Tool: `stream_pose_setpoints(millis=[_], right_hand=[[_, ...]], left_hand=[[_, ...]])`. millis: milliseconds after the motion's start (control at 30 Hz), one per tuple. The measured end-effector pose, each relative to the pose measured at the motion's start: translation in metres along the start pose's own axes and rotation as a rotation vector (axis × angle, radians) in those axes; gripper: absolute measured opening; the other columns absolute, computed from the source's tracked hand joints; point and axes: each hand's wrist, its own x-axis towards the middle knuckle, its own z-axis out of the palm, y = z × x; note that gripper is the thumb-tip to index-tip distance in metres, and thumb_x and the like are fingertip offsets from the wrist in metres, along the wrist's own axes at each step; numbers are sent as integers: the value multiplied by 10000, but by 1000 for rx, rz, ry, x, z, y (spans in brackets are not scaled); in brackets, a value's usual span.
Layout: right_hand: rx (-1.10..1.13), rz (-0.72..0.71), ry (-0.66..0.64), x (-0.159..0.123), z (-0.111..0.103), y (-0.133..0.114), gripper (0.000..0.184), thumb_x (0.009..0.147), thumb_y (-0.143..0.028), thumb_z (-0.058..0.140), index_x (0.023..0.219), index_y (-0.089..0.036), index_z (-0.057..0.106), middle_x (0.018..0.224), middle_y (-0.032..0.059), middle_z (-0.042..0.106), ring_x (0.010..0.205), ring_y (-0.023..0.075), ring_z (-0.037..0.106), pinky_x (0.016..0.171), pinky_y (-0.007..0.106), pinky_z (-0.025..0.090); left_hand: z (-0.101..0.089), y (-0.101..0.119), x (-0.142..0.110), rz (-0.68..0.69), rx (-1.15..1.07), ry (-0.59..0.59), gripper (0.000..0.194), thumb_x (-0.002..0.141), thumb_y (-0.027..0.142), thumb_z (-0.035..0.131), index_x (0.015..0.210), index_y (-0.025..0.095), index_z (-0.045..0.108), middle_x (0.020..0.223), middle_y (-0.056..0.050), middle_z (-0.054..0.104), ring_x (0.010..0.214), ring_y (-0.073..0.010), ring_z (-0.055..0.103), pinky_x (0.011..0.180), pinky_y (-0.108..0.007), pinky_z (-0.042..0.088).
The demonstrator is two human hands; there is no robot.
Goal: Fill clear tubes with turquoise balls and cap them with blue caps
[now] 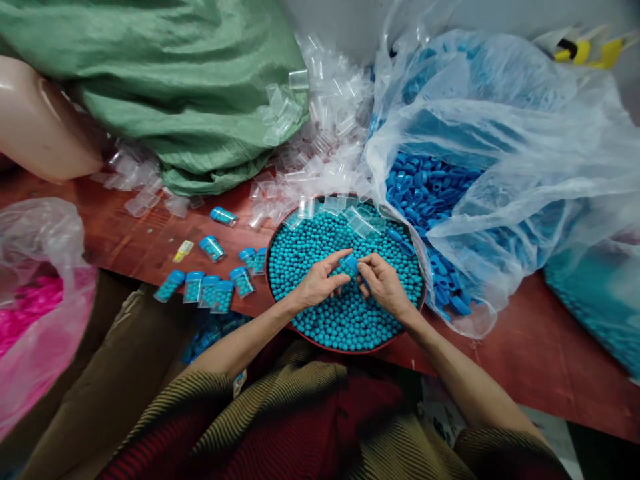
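Observation:
My left hand (320,280) grips a small clear plastic container between thumb and fingers, above the middle of a round red tray (269,280). A blue cap (351,263) shows at the container's top, and the fingers of my right hand (384,281) are pinched against it. Whether the cap is fully seated I cannot tell. Turquoise beads (345,327) fill the tray beneath both hands. Empty clear containers (363,220) lie on the beads at the tray's far side. Capped containers of beads (223,295) stand and lie on the table to the left.
Clear empty containers (330,147) are heaped behind the tray, beside a green sack (200,87). To the right, a translucent bag (530,153) spills blue caps (425,187). A bag of pink pieces (35,307) is at left, and a beige jug (45,120) stands behind it.

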Motion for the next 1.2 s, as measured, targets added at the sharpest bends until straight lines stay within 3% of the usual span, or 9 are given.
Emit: stream_pose_setpoints(millis=[267, 467, 700, 767, 900, 1067, 1200], right_hand=[[-296, -174, 204, -7, 9, 1, 198, 849, -384, 509, 756, -212, 538, 579, -46, 501, 458, 84, 457, 455, 216, 379], [-3, -6, 164, -7, 17, 7, 277, 849, -477, 481, 753, -217, 485, 559, -67, 489, 353, 73, 422, 349, 211, 334], [-210, -114, 128, -9, 14, 10, 199, 869, -392, 489, 830, -207, 550, 658, -25, 542, 510, 96, 484, 481, 230, 409], [-240, -128, 54, -7, 7, 4, 182, 841, -355, 523, 932, -207, 579, 747, -2, 573, 585, 112, 518, 518, 241, 437], [-115, -39, -107, 2, -13, -6, 281, 747, -350, 616, 988, -204, 612, 832, 11, 580, 584, 106, 527, 488, 250, 471], [35, 16, -12, 12, -20, -11, 566, 637, -391, 734, 1142, -203, 562, 914, 24, 622, 624, 128, 577, 552, 308, 543], [-177, -96, 20, 8, -7, -12, 447, 797, -422, 589, 1190, -210, 564, 1018, 75, 664, 838, 208, 637, 751, 396, 553]], left_hand=[[13, 4, -3, 12, -62, 171, 422, 748, 228, 568, 1168, 193, 551, 764, 43, 536, 428, -3, 408, 394, -137, 368], [16, 6, -5, -45, -176, 174, 412, 742, 271, 578, 1142, 181, 533, 762, 41, 556, 436, -16, 435, 401, -148, 376], [16, -5, -2, 4, -93, 245, 353, 774, 268, 563, 1114, 180, 530, 771, 31, 549, 451, -21, 426, 390, -147, 371], [12, -6, -1, -9, -103, 232, 360, 786, 286, 559, 1130, 188, 508, 782, 29, 556, 446, -21, 441, 387, -145, 367], [0, -4, -1, -34, -53, 94, 389, 784, 297, 559, 1150, 205, 462, 696, 60, 522, 419, -36, 477, 363, -134, 331], [-3, 1, -5, -6, 15, 36, 344, 796, 263, 537, 1124, 202, 450, 726, 49, 510, 492, -54, 456, 435, -170, 405], [5, 4, -6, 110, 103, 82, 424, 800, 234, 533, 1211, 204, 435, 975, -24, 588, 672, -93, 526, 624, -239, 479]])
